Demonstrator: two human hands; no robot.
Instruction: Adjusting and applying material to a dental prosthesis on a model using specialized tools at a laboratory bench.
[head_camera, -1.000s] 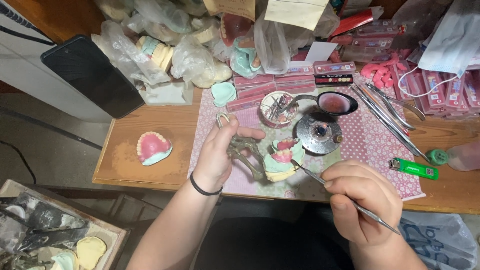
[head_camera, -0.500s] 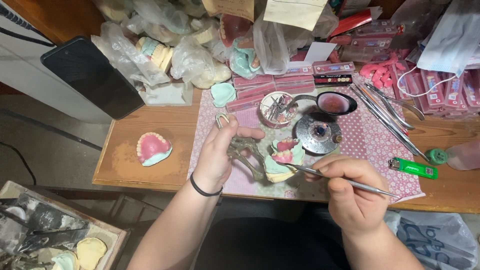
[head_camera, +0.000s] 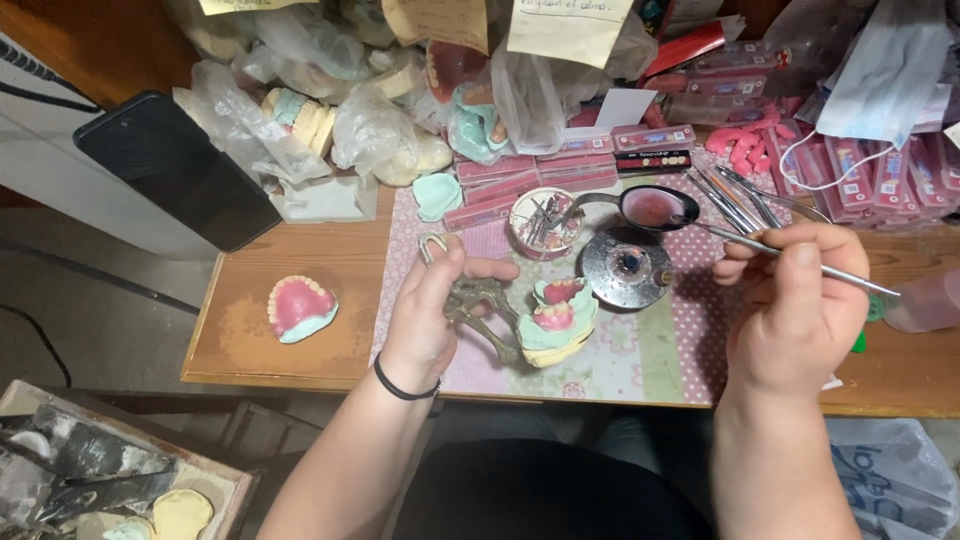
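left hand (head_camera: 432, 315) grasping metal articulator (head_camera: 487, 312) with denture model (head_camera: 553, 320) | right hand (head_camera: 800, 305) pinching slim metal tool (head_camera: 800, 262), tip at 10 o'clock toward spoon (head_camera: 655, 207)

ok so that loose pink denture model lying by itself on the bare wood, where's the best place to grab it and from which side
Take the pink denture model across its pale green base, thumb on one flank and fingers on the other, coming straight down from above. It lies flat, teeth up, apart from everything else on the wooden table, so both flanks look free. A grip on the base likely spares the tooth arch. The left hand is nearer.
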